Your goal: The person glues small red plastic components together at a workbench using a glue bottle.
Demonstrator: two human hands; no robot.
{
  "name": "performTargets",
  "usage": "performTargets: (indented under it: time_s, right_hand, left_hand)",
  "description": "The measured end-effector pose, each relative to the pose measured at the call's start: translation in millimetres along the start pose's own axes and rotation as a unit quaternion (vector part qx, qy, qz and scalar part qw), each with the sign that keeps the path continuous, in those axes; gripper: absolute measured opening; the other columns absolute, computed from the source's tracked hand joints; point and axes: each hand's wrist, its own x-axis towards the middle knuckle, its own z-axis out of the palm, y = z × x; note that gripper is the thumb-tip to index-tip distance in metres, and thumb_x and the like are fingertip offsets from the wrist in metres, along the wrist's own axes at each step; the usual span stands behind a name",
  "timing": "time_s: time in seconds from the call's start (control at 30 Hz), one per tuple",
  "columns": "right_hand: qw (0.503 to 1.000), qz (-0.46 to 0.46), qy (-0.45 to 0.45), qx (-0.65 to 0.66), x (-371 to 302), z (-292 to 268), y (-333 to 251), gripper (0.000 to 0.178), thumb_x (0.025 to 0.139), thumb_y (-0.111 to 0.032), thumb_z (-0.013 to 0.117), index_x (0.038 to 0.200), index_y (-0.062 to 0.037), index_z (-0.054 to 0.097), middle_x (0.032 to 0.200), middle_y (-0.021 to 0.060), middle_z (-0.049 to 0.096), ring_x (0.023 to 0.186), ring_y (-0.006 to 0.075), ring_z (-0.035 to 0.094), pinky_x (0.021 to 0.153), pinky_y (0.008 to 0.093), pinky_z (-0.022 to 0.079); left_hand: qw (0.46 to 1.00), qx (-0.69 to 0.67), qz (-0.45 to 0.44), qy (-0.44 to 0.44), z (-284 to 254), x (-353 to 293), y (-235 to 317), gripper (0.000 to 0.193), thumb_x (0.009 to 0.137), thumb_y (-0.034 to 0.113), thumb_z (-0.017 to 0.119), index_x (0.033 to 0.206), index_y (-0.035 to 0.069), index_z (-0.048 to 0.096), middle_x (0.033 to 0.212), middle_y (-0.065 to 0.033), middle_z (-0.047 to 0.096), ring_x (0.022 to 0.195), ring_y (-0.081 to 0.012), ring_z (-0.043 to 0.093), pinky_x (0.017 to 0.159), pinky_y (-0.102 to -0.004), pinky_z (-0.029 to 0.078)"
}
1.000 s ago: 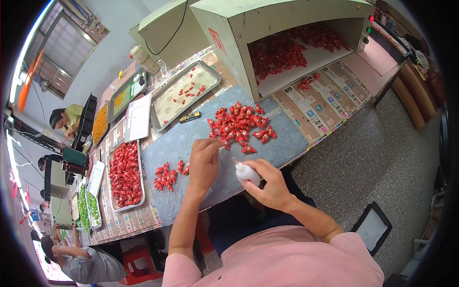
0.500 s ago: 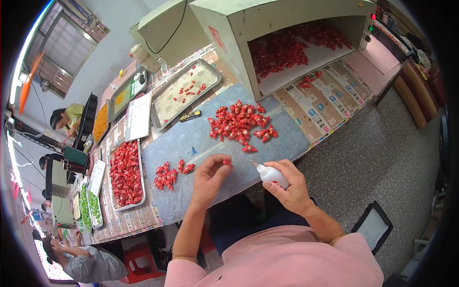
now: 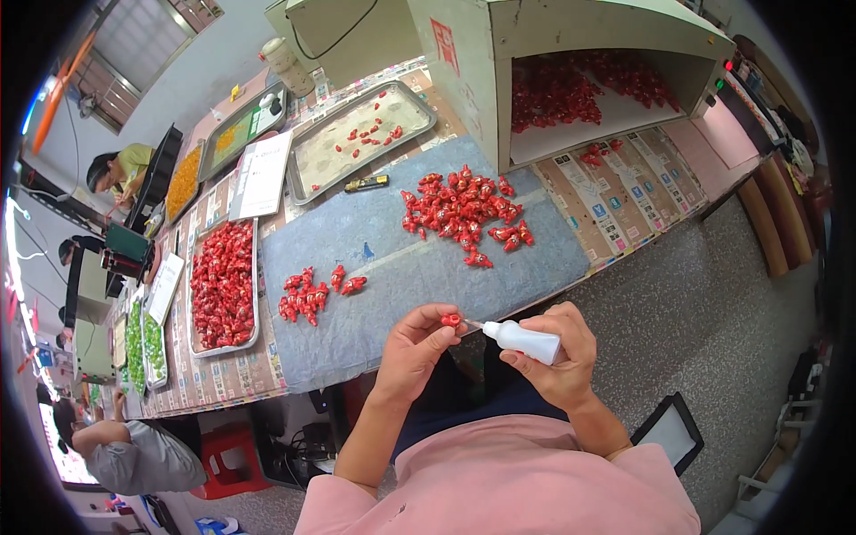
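Note:
Between the thumb and fingers of my left hand [image 3: 419, 348] is a small red figurine [image 3: 452, 320]. My right hand [image 3: 562, 353] is wrapped round a white squeeze bottle [image 3: 524, 341] with a thin needle tip. The bottle lies nearly level, its tip pointing left and meeting or almost meeting the figurine; contact is too small to tell. Both hands are just off the near edge of a blue cloth mat [image 3: 392, 276]. On the mat, a larger heap of red figurines [image 3: 459, 207] is at the far right, and a smaller group [image 3: 303, 297] is at the left.
A tray full of red pieces [image 3: 223, 285] stands left of the mat. Beyond lie a black-and-gold marker-like stick [image 3: 366, 183] and a metal tray [image 3: 419, 134] with scattered red bits. A large metal box [image 3: 464, 80] holding red pieces stands at the back right. Other people sit at the left.
Both hands have come nearer to me, off the mat's edge. The bottle has turned more level, and its tip is now at the red figurine. My view has shifted slightly.

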Motion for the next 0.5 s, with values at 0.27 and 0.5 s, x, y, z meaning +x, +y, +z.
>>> performTargets:
  time_s: [0.27, 0.5]
  right_hand:
    - [1.0, 0.004, -0.001, -0.005, -3.2, 0.6, 3.2, 0.036, 0.066, -0.016, 0.087, 0.095, -0.0058, 0.068, 0.083, 0.0069, 0.065, 0.068, 0.0192, 0.058, 0.06, 0.0297, 0.047]
    - [1.0, 0.007, -0.002, -0.001, -1.8, 1.7, 4.5, 0.035, 0.066, -0.016, 0.086, 0.095, -0.0057, 0.068, 0.082, 0.0069, 0.065, 0.067, 0.0185, 0.058, 0.058, 0.0294, 0.047]
  left_hand:
    - [1.0, 0.002, 0.003, 0.015, 3.0, -0.6, -2.8, 0.024, 0.088, 0.001, 0.065, 0.112, 0.001, 0.061, 0.103, -0.0107, 0.067, 0.097, -0.0197, 0.065, 0.089, -0.0313, 0.053]
    - [1.0, 0.008, 0.001, 0.02, 4.2, 0.0, -2.8, 0.024, 0.088, 0.001, 0.065, 0.111, 0.001, 0.062, 0.103, -0.0115, 0.067, 0.098, -0.02, 0.066, 0.09, -0.0322, 0.053]
